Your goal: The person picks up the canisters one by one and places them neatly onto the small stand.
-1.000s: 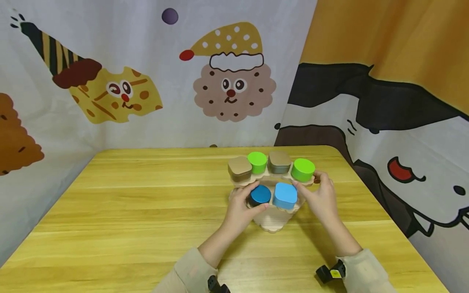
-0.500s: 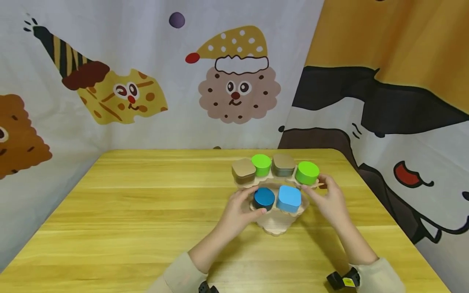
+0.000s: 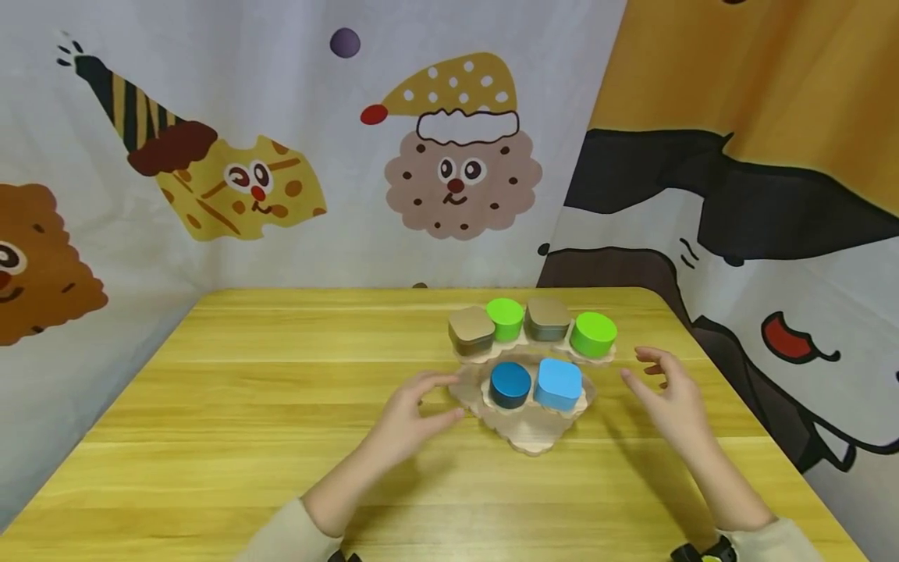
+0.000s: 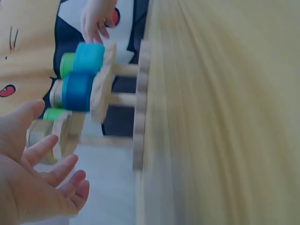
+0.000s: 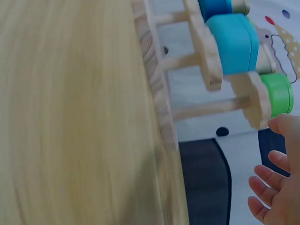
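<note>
A wooden tiered stand (image 3: 531, 437) with scalloped edges is on the table. Its front shelf bears a dark blue round block (image 3: 510, 384) and a light blue rounded-square block (image 3: 559, 385). On the higher back shelf, two brown rounded-square blocks (image 3: 471, 329) alternate with two green round blocks (image 3: 594, 334). My left hand (image 3: 414, 414) is just left of the stand, apart from it, fingers loosely spread and holding nothing. To the right, my right hand (image 3: 676, 400) hovers clear of the nearer green block, its fingers loosely bent around nothing. In the left wrist view, wooden posts (image 4: 123, 99) support the shelves.
The wood-grain table (image 3: 246, 406) stretches left and forward of the stand. Behind it hangs a cartoon-printed cloth (image 3: 281, 257), which also runs along the right side.
Both hands have let go of the stand and drawn apart, the left to the left and the right to the right. The blocks keep their places; the head view shifts slightly.
</note>
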The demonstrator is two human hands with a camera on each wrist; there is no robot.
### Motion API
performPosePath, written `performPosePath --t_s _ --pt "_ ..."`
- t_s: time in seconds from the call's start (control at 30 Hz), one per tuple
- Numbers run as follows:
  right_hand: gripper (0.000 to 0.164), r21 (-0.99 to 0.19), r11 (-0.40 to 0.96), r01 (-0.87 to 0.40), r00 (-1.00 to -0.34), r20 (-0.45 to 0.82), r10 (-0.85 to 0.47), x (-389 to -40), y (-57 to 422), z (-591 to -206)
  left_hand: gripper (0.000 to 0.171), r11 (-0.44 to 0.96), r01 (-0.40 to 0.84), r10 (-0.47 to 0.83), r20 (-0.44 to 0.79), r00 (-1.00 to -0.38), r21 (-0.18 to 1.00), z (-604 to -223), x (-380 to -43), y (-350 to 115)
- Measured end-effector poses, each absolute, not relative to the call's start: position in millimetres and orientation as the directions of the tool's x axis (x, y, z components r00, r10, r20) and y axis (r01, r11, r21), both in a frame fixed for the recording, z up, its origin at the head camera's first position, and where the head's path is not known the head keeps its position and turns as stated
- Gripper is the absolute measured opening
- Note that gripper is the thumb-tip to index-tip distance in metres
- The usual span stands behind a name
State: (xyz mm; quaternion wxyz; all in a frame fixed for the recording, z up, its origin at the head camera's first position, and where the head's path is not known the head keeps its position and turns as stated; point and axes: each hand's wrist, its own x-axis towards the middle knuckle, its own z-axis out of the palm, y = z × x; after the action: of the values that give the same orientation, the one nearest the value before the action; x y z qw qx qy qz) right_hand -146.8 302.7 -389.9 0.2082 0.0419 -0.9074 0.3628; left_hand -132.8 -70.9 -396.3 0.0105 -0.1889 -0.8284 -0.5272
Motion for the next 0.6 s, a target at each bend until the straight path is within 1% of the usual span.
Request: performPosePath --t_s 0.2,0.37,0.5,0.6 --pt "0.047 -0.567 0.79 -0.234 -0.915 0.402 0.017 -154 320 -391 0.045 0.458 0.306 0.265 0.2 -0.943 0.835 -396 -138 -104" --pt "0.052 -0.508 0.831 -0.224 -0.931 0.365 -0.028 -162 335 -388 0.047 0.525 0.336 0.27 0.222 -0.937 0.782 -397 -147 -136" --pt "0.056 -0.433 0.871 -0.232 -0.923 0.381 -0.057 -169 345 -382 0.049 0.606 0.395 0.288 0.272 -0.918 0.691 -394 -155 -163" --pt "0.059 -0.36 0.904 -0.232 -0.912 0.404 -0.074 -174 350 -374 0.049 0.69 0.44 0.3 0.326 -0.897 0.575 -390 -161 -183"
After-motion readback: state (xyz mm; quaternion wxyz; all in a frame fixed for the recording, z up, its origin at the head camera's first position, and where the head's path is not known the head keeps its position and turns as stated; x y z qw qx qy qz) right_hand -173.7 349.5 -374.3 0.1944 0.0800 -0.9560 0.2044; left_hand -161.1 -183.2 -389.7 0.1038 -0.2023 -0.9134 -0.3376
